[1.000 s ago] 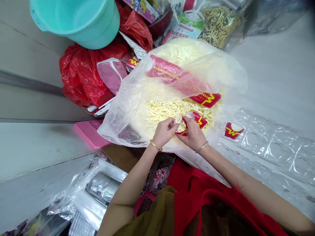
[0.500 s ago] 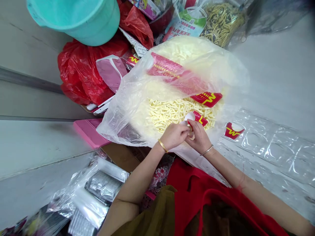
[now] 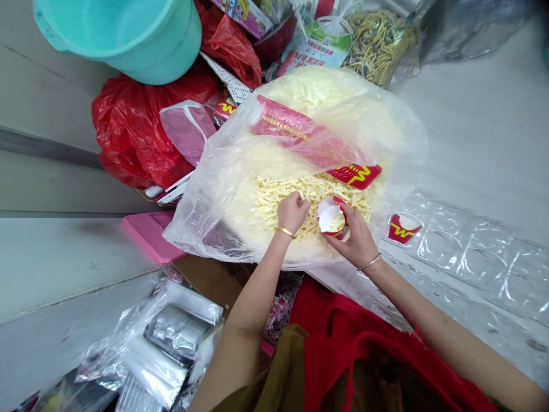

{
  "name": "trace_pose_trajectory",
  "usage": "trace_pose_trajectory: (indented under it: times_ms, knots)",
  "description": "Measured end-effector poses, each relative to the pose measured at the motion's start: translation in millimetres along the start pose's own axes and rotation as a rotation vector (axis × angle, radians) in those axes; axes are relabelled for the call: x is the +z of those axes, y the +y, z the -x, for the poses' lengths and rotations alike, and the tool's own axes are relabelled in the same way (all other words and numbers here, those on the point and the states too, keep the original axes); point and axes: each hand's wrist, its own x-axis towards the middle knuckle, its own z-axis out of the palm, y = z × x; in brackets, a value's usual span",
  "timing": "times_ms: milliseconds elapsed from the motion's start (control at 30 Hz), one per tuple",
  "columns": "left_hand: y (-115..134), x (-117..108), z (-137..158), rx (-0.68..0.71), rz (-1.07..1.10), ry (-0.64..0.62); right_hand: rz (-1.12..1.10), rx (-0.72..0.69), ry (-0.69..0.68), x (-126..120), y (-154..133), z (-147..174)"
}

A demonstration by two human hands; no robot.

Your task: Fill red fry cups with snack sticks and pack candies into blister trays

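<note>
My right hand [image 3: 354,234] is closed around a small red carton [image 3: 337,232] with a white inside, shaped like a french-fry box. Its mouth is tilted toward me, and a few pale sticks lie in it. My left hand [image 3: 293,213] is just left of the carton, over a heap of pale yellow fry-shaped sticks [image 3: 274,197]. Its fingers are curled together; whether they pinch any sticks is hidden. The heap lies in a large translucent plastic bag [image 3: 231,171]. A stack of flat red cartons [image 3: 358,174] sticks out of the bag's folds.
To the right, a clear moulded plastic tray [image 3: 463,252] holds one red carton [image 3: 402,229]. A turquoise bucket [image 3: 163,51] and a red plastic bag [image 3: 132,131] stand at the upper left. Clear plastic packs [image 3: 171,332] lie lower left, near a pink plastic piece [image 3: 150,234].
My hands were together at the carton. Now my left hand has moved left onto the heap, and my right hand has turned the carton so its opening shows.
</note>
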Motion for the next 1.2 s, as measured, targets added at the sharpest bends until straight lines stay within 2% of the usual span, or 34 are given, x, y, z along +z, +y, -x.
trace_pose_trajectory:
  times_ms: [100, 167, 267, 400, 500, 600, 700, 767, 933, 1100, 1200]
  knots:
    - [-3.6, -24.9, 9.7, -0.092, 0.521, -0.033, -0.001, -0.002, -0.002, -0.6, 0.1, -2.8]
    - [-2.9, -40.1, 16.3, -0.171, 0.754, -0.078, -0.003, -0.016, -0.001, 2.1, -0.7, -5.4]
    - [2.3, -54.3, 26.0, -0.272, 0.97, -0.145, 0.001, -0.038, 0.005, 9.8, -3.0, -9.0]
    - [13.7, -59.7, 34.8, -0.285, 1.111, -0.211, 0.018, -0.047, -0.018, 20.2, -9.0, -13.9]
    - [21.6, -58.2, 37.7, -0.247, 1.006, -0.258, 0.026, -0.048, -0.042, 23.4, -15.7, -18.9]
    - [26.0, -53.6, 40.6, -0.119, 0.682, -0.272, 0.03, -0.06, -0.029, 21.4, -21.5, -22.6]
    - [28.6, -48.7, 45.9, 0.009, 0.356, -0.202, 0.034, -0.081, -0.021, 16.7, -23.3, -21.5]
    - [31.8, -46.9, 50.5, 0.067, 0.212, -0.185, 0.035, -0.085, -0.017, 13.7, -22.2, -18.1]
    - [50.1, -46.5, 62.2, 0.201, 0.043, -0.188, 0.026, -0.08, 0.039, 7.6, -17.7, -8.7]
    - [71.3, -44.6, 71.2, 0.346, -0.319, -0.181, 0.059, -0.153, 0.049, 1.2, -17.3, -3.6]
    - [76.4, -42.3, 74.3, 0.334, -0.26, -0.201, 0.05, -0.134, 0.089, -4.2, -17.9, -1.0]
